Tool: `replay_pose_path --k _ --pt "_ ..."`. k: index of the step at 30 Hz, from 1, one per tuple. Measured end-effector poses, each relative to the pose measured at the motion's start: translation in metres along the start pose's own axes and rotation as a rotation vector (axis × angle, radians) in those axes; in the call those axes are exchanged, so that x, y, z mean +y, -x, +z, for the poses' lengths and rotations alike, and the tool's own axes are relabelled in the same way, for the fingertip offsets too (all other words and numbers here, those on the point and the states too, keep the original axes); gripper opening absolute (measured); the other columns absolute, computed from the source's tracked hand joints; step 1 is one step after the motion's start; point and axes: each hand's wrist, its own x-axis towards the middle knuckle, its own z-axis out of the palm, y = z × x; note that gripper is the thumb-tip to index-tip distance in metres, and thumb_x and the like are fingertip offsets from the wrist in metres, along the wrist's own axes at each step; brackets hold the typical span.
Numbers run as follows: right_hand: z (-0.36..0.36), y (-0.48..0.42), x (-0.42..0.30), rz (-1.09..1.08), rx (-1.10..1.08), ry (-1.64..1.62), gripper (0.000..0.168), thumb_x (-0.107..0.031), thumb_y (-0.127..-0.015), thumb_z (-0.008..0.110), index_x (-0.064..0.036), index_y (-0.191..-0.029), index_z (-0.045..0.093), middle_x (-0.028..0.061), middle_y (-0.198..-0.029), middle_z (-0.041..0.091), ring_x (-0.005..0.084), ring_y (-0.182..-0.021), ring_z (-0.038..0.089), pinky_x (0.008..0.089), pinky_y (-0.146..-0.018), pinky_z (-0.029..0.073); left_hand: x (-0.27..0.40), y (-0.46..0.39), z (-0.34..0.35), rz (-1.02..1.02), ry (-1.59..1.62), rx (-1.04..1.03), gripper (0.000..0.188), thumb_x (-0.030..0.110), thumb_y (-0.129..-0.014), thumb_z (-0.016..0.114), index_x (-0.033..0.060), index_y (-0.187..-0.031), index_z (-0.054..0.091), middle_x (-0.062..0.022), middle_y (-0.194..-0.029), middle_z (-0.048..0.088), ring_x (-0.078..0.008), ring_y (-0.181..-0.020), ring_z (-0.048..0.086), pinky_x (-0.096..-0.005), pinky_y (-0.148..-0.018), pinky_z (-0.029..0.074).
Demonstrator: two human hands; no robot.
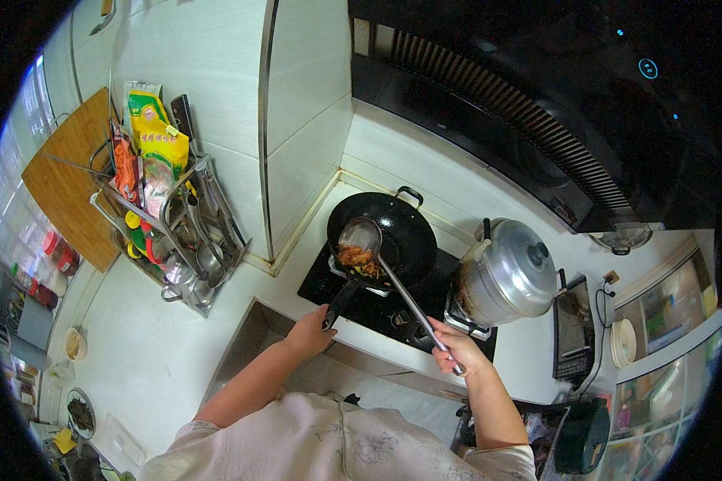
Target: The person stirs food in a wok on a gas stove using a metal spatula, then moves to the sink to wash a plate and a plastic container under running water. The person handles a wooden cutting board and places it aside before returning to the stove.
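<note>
A black wok point(412, 246) sits on the left burner of a black glass gas hob point(319, 285), tilted a little towards me. My left hand point(310, 332) is closed around its black handle point(340, 303). My right hand point(457, 350) grips the metal shaft of a long-handled ladle point(361, 235), whose bowl rests inside the wok at the left. Browned pieces of food point(358, 258), with some yellow and green bits, lie by the ladle bowl, low in the wok.
Right of the wok, a large lidded aluminium pot point(505, 270) stands on the other burner. A black range hood point(517, 102) overhangs the back right. On the left counter are a metal rack point(171, 240) with seasoning bags, bottles and utensils, and a wooden board point(75, 174).
</note>
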Motion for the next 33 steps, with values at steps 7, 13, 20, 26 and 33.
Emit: replay_pose_path --k 7,13,20,26,33 --pt "0.014 -0.025 0.009 -0.198 0.243 0.637 0.054 -0.012 -0.091 0.046 -0.019 -0.14 0.025 -0.0011 -0.056 0.04 0.0072 -0.04 0.036 0.0228 -0.035 0.032 -0.009 -0.002 0.005 0.031 -0.006 0.023 0.065 0.021 -0.078 0.063 -0.0033 -0.13 0.032 -0.0252 -0.104 0.057 -0.039 -0.096 0.055 -0.0432 -0.081 0.044" --pt "0.017 -0.024 -0.007 -0.254 0.331 0.646 0.052 -0.014 -0.09 0.049 -0.018 -0.139 0.029 -0.0005 -0.055 0.041 0.0097 -0.038 0.037 0.0261 -0.034 0.034 0.001 0.0 -0.001 -0.007 -0.011 0.004 0.065 0.02 -0.077 0.064 -0.0024 -0.129 0.033 -0.0248 -0.104 0.057 -0.0392 -0.097 0.054 -0.0432 -0.081 0.044" --pt "0.008 -0.055 -0.024 -0.317 0.49 0.766 0.053 -0.013 -0.09 0.048 -0.018 -0.139 0.028 0.002 -0.056 0.044 0.01 -0.041 0.041 0.0261 -0.033 0.035 -0.006 0.0 0.003 0.033 -0.038 0.055 0.066 0.019 -0.077 0.064 -0.0022 -0.13 0.032 -0.0244 -0.105 0.057 -0.0387 -0.098 0.054 -0.0427 -0.083 0.044" --pt "-0.005 -0.09 -0.017 -0.253 0.327 0.63 0.057 -0.019 -0.088 0.052 -0.018 -0.139 0.026 0.0071 -0.066 0.052 0.0143 -0.046 0.048 0.0299 -0.04 0.042 0.006 0.002 0.0 0.0 0.002 0.011 0.065 0.019 -0.079 0.063 -0.0021 -0.131 0.031 -0.0249 -0.108 0.056 -0.0381 -0.1 0.054 -0.0426 -0.084 0.043" --pt "0.012 -0.022 -0.047 -0.317 0.431 1.7 0.059 -0.021 -0.081 0.058 -0.035 -0.133 0.034 0.0202 -0.087 0.061 0.0368 -0.08 0.06 0.0434 -0.072 0.047 0.008 0.005 -0.001 -0.04 0.02 0.033 0.064 0.019 -0.077 0.064 -0.0011 -0.13 0.034 -0.0248 -0.106 0.057 -0.0385 -0.099 0.054 -0.0424 -0.083 0.043"
